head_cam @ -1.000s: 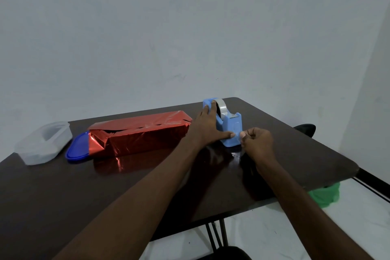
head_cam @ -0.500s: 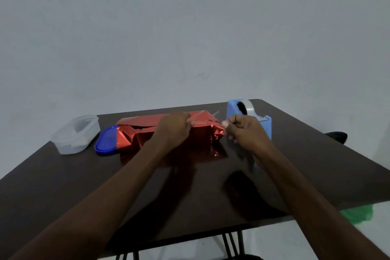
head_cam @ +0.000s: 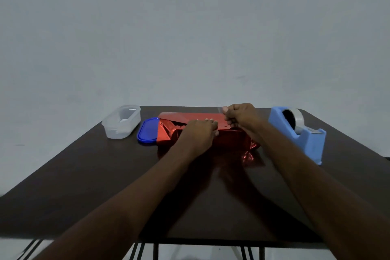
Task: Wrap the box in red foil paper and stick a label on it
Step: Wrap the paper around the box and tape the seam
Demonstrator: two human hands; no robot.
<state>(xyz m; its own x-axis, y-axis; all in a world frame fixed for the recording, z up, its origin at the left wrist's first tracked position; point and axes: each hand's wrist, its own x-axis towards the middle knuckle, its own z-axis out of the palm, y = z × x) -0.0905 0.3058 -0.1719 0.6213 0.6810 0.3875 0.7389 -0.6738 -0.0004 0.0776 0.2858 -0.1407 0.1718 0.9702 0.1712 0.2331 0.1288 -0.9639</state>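
A long box wrapped in shiny red foil paper [head_cam: 181,116] lies across the far middle of the dark table [head_cam: 105,175]. My left hand [head_cam: 197,135] lies on top of the box over the foil seam, fingers pressing down. Just right of it my right hand [head_cam: 240,115] hovers over the box with curled fingers pinching a strip of clear tape [head_cam: 220,112] by its end. The foil at the box's right end [head_cam: 252,145] is crumpled and loose. No label is in view.
A blue tape dispenser [head_cam: 301,133] stands to the right of the box. A blue lid [head_cam: 147,131] lies at the box's left end, partly under the foil, and a clear plastic container [head_cam: 122,121] sits further left. The table's near edge runs across the bottom.
My left hand left the dispenser and came down on the box. My right hand carried the tape strip from the dispenser over the top of the box. The view swung left.
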